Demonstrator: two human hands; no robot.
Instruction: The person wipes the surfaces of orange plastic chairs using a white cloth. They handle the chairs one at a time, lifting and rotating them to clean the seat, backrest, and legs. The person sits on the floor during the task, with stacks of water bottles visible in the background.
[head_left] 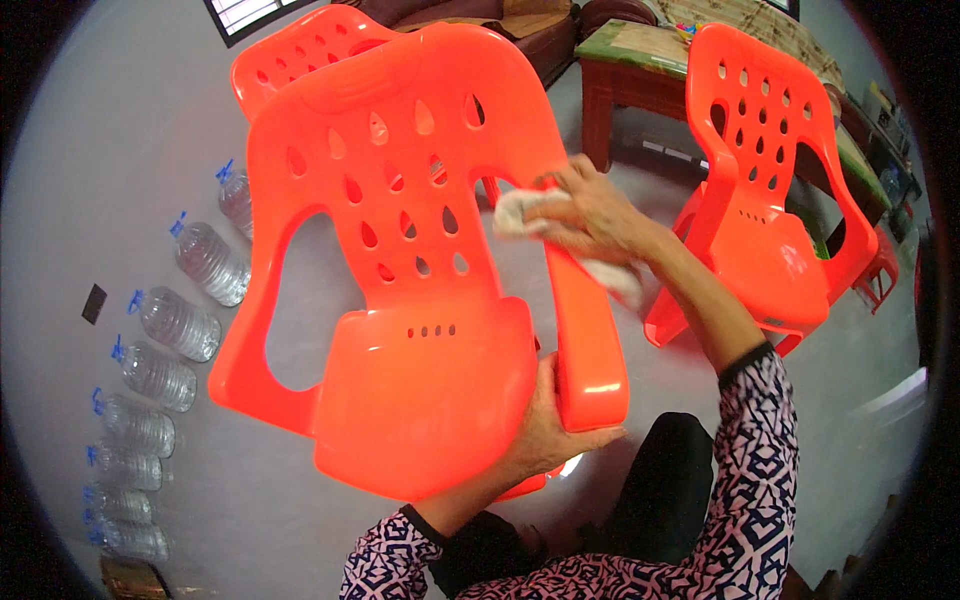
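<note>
An orange plastic armchair with drop-shaped holes in its backrest stands directly in front of me. My left hand holds it under the front of its right armrest, thumb along the lower edge and fingers up the inner side. My right hand presses a whitish cloth against the top of that same armrest, near where it meets the backrest. One end of the cloth hangs down outside the armrest. The right hand and cloth are slightly blurred.
A second orange chair stands to the right, and another orange chair is behind the first. Several clear water bottles with blue tops line the left wall. A wooden table and a brown sofa are at the back.
</note>
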